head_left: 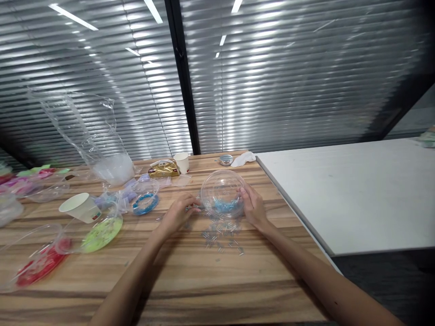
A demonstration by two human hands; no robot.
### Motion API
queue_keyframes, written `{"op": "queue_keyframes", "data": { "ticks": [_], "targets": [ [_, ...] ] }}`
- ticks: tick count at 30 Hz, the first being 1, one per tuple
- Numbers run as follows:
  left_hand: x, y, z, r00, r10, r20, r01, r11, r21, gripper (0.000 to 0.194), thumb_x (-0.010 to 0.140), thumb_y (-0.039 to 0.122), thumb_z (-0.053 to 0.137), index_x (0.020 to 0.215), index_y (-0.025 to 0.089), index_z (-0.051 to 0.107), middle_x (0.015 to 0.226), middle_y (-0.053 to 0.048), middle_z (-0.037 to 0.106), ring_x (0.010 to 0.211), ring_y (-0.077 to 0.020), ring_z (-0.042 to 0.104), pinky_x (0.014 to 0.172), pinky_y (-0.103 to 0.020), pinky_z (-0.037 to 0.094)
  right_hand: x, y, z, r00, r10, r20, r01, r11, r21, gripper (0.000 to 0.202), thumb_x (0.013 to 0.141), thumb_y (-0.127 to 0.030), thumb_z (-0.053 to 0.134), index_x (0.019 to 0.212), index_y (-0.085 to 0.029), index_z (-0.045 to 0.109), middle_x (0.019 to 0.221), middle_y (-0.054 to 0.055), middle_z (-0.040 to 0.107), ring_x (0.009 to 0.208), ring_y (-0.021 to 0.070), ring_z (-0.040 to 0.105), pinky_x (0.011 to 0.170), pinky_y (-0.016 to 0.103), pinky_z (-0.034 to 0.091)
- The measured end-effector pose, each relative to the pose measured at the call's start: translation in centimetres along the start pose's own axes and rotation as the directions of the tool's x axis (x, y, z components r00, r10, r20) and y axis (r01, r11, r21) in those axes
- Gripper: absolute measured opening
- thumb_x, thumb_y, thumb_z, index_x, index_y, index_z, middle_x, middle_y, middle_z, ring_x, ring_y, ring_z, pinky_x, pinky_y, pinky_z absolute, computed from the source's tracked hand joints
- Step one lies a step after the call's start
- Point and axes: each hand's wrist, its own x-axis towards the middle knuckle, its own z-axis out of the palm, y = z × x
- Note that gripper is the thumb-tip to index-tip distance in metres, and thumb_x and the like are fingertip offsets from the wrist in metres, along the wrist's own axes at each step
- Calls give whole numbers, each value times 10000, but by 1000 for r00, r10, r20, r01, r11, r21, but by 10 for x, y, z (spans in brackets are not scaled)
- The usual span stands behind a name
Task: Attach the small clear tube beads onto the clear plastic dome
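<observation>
My right hand (253, 206) is closed on the right rim of a clear round bowl (220, 181), which is tilted toward me. Light blue pieces (226, 205) lie low inside it. My left hand (181, 209) is by the bowl's left side, its thumb and fingers curled near each other; whether something small is between them is too small to tell. Many small clear and grey pieces (220, 233) are scattered on the wooden table (204, 290) in front of the bowl.
On the left are bowls with blue (145, 204), green (102, 234) and red pieces (42, 265), and a tipped paper cup (80, 207). Farther back: a plastic bag (113, 167), gold packet (163, 169), upright cup (182, 163), round tin (226, 159) and white tissue (244, 158).
</observation>
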Motion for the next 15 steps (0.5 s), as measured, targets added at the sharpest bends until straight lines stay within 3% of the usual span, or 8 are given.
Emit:
{"op": "queue_keyframes", "data": {
  "ticks": [2,5,15],
  "targets": [
    [-1,-4,0,993,-36,109,37,999,-12,58,815,146,609,840,171,655,884,-43,630,849,-171,571,774,-276,434,0,-1,0,1000,-6,9,6,1000,-10,413,939,-406,301,1164,-179,563,888,83,661,815,237,621,758,382,484],
    [-3,-4,2,983,-52,174,56,998,-20,94,798,97,606,814,167,667,873,-45,632,857,-170,569,775,-268,429,0,-3,-2,999,-41,19,42,999,-31,408,941,-391,302,1178,-178,557,852,71,659,807,224,614,770,372,480],
    [-1,-3,8,986,-54,156,54,999,4,101,778,58,605,741,152,613,846,-44,616,884,-191,541,804,-287,409,0,-8,-3,992,-105,66,109,992,-58,400,945,-381,283,1162,-182,554,793,64,637,830,228,604,786,377,475]
  ]
}}
